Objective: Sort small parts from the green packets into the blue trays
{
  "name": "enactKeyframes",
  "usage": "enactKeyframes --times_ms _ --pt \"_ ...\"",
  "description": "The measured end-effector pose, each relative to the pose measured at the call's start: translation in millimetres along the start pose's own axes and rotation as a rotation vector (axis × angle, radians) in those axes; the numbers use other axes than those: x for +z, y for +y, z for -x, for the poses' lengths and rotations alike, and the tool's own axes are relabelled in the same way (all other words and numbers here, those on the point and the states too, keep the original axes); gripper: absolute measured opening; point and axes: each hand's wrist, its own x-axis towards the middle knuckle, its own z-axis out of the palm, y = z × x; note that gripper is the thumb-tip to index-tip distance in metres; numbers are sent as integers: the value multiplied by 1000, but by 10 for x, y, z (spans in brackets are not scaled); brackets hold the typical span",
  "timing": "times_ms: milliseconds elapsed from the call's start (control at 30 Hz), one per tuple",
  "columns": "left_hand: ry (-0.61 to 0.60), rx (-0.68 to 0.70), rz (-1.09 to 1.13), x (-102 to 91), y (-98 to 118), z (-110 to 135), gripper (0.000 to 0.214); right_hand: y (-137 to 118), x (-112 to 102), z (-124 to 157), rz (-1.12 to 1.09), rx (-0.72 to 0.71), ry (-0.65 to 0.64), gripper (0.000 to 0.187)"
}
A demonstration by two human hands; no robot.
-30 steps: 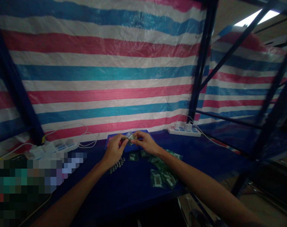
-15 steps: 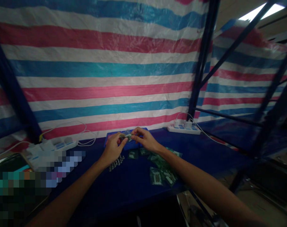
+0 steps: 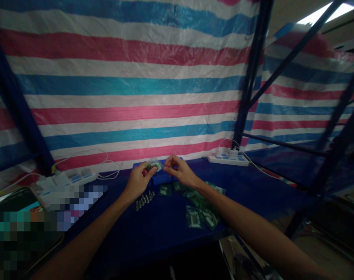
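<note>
My left hand (image 3: 137, 182) is closed on a small clear plastic bag (image 3: 156, 166) with small parts inside, held up over a blue tray (image 3: 162, 179). Just right of the bag is my right hand (image 3: 181, 172), its thumb and fingers drawn together in a pinch; whatever they hold, if anything, is too small to make out. Below my left hand, several small shiny metal pieces (image 3: 144, 200) stand in rows on the blue tabletop (image 3: 153, 229). Small bags of parts (image 3: 193, 217) lie in a loose pile under and beside my right forearm.
A white power strip (image 3: 228, 158) with plugs and a cable sits at the back right. Another power strip (image 3: 79, 178) lies at the back left, near a dark flat object (image 3: 22, 202), partly blurred out. Blue metal posts and a striped sheet (image 3: 141, 85) stand behind the table.
My right hand has come slightly away from the bag, leaving a small gap. The bag has shifted a little left with my left hand and shows more fully.
</note>
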Motion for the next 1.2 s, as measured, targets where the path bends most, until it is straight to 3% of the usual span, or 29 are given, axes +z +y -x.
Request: enactKeyframes --times_ms 267,400,633,800,1000,1200 --pt "-72 -7 120 30 -12 -2 35 52 -4 6 19 -52 -21 29" --pt "-89 5 69 45 -40 4 36 61 0 9 28 -40 -49 29" --pt "-85 25 50 62 -90 11 34 73 16 43 96 -80 -54 22" --pt "-93 -5 101 62 -66 -4 35 55 26 42 30 -87 -36 20" --pt "-13 16 212 55 -30 14 35 30 6 12 1 -65 -12 15" --pt "-12 223 -103 -30 16 49 38 139 -4 -44 -50 -41 11 13"
